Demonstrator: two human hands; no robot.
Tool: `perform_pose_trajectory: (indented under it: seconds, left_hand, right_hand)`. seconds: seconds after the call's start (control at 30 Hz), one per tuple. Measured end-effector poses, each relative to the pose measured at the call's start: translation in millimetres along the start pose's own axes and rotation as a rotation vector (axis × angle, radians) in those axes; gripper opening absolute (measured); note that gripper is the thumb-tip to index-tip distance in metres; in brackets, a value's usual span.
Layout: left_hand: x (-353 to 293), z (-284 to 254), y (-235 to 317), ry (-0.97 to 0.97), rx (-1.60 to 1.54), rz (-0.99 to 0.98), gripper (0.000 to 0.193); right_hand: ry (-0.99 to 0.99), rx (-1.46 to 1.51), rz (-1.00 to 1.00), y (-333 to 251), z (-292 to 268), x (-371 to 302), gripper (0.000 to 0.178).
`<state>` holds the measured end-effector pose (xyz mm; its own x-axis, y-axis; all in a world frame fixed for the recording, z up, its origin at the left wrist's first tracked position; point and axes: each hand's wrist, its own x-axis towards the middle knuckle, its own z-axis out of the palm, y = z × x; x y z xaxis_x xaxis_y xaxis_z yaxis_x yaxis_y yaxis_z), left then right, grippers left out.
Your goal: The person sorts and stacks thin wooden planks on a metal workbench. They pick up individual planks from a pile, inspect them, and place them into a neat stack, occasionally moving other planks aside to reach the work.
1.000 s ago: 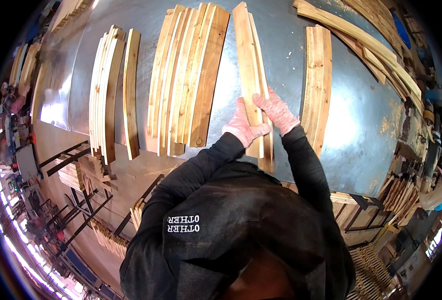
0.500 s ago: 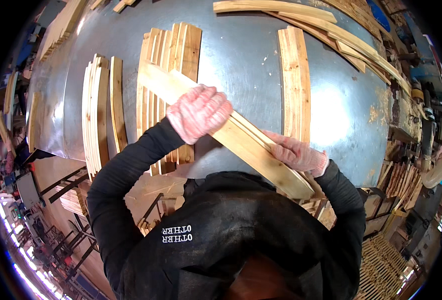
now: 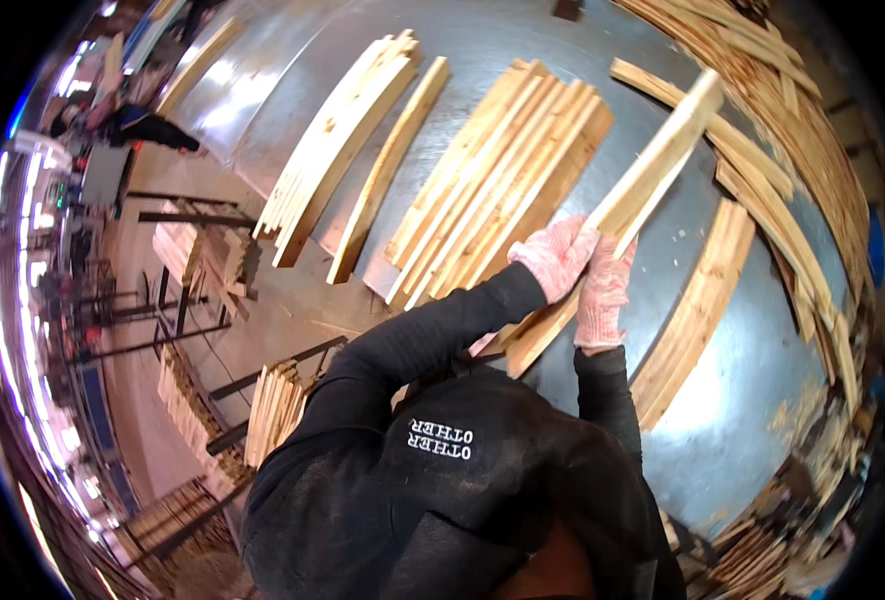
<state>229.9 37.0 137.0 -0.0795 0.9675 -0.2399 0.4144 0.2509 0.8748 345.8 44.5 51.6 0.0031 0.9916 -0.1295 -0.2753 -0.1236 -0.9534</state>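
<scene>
My left hand [image 3: 552, 260] and my right hand [image 3: 604, 295], both in pinkish-white knit gloves, are closed side by side around the middle of a few long pale wooden boards [image 3: 657, 165]. The boards are pressed face to face and slant from near my chest up to the far right, raised over the metal table. Their lower end sticks out below my left hand. The fingers are partly hidden by the wood. Left of my hands lies a wide stack of boards [image 3: 507, 175] on the table, and to the right a pair of curved boards [image 3: 697, 310].
The grey metal table [image 3: 442, 35] also bears another stack [image 3: 347, 140] and a single board [image 3: 390, 165] at the left. Long curved strips [image 3: 777, 220] lie at the far right. Off the table's left side stand metal racks [image 3: 217, 340] with piled wood.
The held boards have swung from pointing up left to pointing up right. My hands, apart before, have come together on them. The whole view has turned.
</scene>
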Motion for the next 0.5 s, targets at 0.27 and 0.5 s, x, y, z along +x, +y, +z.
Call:
perform_pose_trajectory:
  seconds: [0.27, 0.5]
  left_hand:
    - [-18.7, -157.5, -24.3, -0.011, -0.550, 0.172, 0.063]
    - [14.5, -193.9, -120.5, 0.173, 0.146, -0.201, 0.058]
  right_hand:
    - [-0.370, 0.512, 0.372, -4.6, 160.1, -0.5, 0.053]
    - [-0.384, -0.122, 0.245, 102.1, 229.0, -1.6, 0.053]
